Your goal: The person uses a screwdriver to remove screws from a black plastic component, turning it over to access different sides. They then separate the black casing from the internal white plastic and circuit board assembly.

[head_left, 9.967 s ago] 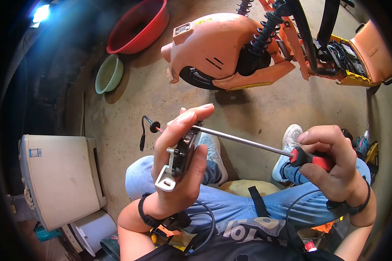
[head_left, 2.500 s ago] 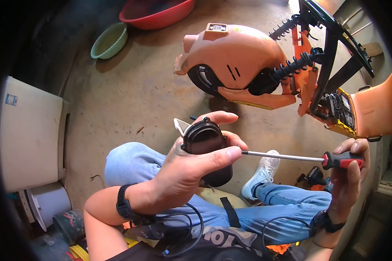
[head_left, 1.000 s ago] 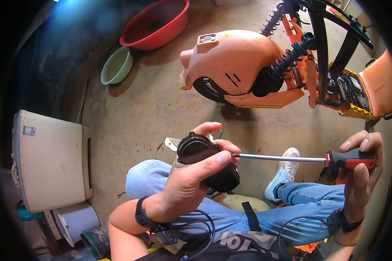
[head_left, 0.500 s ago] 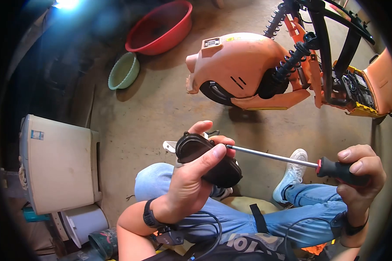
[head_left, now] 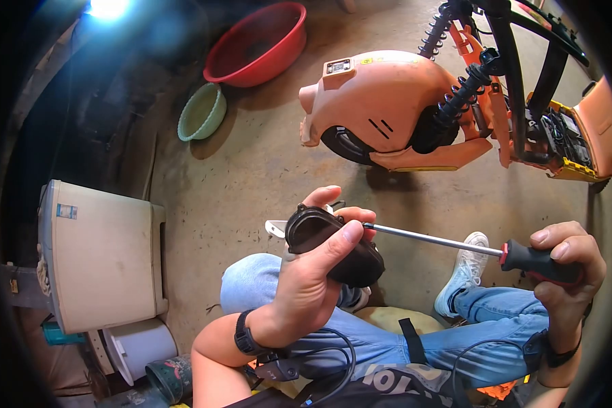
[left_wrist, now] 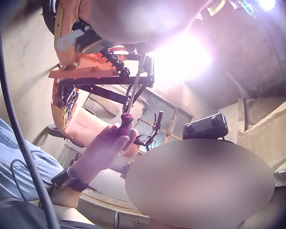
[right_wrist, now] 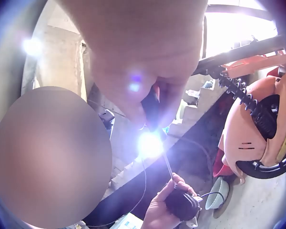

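My left hand (head_left: 311,285) grips a black oval lamp unit (head_left: 313,234) with a glossy face, thumb across the front and fingers behind. A white bracket (head_left: 275,228) sticks out on its left, and a short dark cable shows behind it. My right hand (head_left: 570,262) holds the red-and-black handle of a screwdriver (head_left: 435,238). Its long metal shaft points left, with the tip right at the lamp's side edge beside my left fingertips. In the right wrist view the shaft also meets the lamp unit (right_wrist: 182,204); the screw spot is hidden by fingers.
An orange scooter (head_left: 381,102) with bare black frame and springs stands ahead. A red basin (head_left: 258,44) and a pale green basin (head_left: 202,112) lie at the back left. A cream cabinet (head_left: 105,258) and white bucket (head_left: 139,347) are at left. Cables run from both wrists.
Since ten seconds ago the lamp has turned from edge-on to face-up, and the screwdriver tip sits at its right side. Over the last second the handle has rotated, its red side turning away.
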Motion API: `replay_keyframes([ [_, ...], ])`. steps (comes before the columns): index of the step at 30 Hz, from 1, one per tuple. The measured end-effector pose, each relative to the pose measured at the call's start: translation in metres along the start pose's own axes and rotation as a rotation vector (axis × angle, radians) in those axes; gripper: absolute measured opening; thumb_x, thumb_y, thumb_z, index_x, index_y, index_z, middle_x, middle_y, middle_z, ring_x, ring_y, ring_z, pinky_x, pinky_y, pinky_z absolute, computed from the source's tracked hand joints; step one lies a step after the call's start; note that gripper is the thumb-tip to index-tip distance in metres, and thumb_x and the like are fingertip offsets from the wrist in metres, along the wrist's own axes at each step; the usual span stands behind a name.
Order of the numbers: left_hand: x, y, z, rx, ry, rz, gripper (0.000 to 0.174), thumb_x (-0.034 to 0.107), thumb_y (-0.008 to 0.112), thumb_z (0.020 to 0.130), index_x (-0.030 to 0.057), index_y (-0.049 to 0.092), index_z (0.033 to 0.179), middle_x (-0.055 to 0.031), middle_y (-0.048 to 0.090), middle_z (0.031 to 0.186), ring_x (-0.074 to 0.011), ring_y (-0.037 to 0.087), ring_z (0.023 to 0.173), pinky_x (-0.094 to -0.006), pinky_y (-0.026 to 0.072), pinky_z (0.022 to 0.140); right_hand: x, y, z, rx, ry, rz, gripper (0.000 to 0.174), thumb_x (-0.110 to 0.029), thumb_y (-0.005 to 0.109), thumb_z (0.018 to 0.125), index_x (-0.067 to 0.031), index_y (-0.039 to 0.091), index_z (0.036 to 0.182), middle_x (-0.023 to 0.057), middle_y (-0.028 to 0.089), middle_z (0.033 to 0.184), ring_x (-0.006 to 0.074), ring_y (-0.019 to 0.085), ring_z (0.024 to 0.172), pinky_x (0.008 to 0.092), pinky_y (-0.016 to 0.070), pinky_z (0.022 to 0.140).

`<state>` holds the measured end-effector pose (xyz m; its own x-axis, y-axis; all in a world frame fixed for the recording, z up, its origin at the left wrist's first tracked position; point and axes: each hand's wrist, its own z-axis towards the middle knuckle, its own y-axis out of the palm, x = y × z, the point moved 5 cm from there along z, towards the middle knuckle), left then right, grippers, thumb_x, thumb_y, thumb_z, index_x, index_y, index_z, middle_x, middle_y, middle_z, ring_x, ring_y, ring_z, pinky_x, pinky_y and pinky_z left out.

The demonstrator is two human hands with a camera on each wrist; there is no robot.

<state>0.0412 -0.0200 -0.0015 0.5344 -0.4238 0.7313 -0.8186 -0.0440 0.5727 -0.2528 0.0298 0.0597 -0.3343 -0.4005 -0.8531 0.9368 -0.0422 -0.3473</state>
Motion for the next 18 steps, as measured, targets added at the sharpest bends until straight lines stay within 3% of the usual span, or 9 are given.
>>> replay_keyframes([
  [9, 0.0, -0.003, 0.002, -0.006, 0.053, 0.041, 0.052, 0.003, 0.066, 0.093, 0.0127, 0.04, 0.137, -0.0071, 0.063, 0.108, -0.0154, 0.061, 0.1, -0.0305, 0.0499, 0.088, 0.002, 0.003, 0.001, 0.009, 0.064, 0.086, 0.048, -0.031, 0.086, 0.076, -0.0068, 0.057, 0.105, 0.0175, 0.066, 0.102, 0.0225, 0.065, 0.091, 0.0322, 0.0555, 0.076],
  [12, 0.0, -0.003, 0.0, -0.029, 0.075, 0.048, 0.052, 0.002, 0.066, 0.093, 0.0132, 0.041, 0.137, -0.0063, 0.062, 0.108, -0.0136, 0.06, 0.098, -0.0289, 0.0501, 0.086, 0.007, 0.003, -0.001, 0.047, 0.22, 0.182, 0.05, -0.033, 0.086, 0.076, -0.0057, 0.056, 0.107, 0.0173, 0.065, 0.102, 0.0227, 0.064, 0.094, 0.0316, 0.056, 0.076],
  [18, -0.001, -0.003, 0.0, -0.033, 0.071, 0.06, 0.052, 0.0, 0.065, 0.093, 0.0134, 0.041, 0.137, -0.0064, 0.063, 0.109, -0.0134, 0.06, 0.099, -0.0287, 0.0506, 0.086, 0.015, 0.001, -0.004, 0.102, 0.251, 0.137, 0.053, -0.038, 0.084, 0.078, -0.0042, 0.055, 0.107, 0.0177, 0.064, 0.104, 0.0207, 0.063, 0.095, 0.0268, 0.0568, 0.07],
])
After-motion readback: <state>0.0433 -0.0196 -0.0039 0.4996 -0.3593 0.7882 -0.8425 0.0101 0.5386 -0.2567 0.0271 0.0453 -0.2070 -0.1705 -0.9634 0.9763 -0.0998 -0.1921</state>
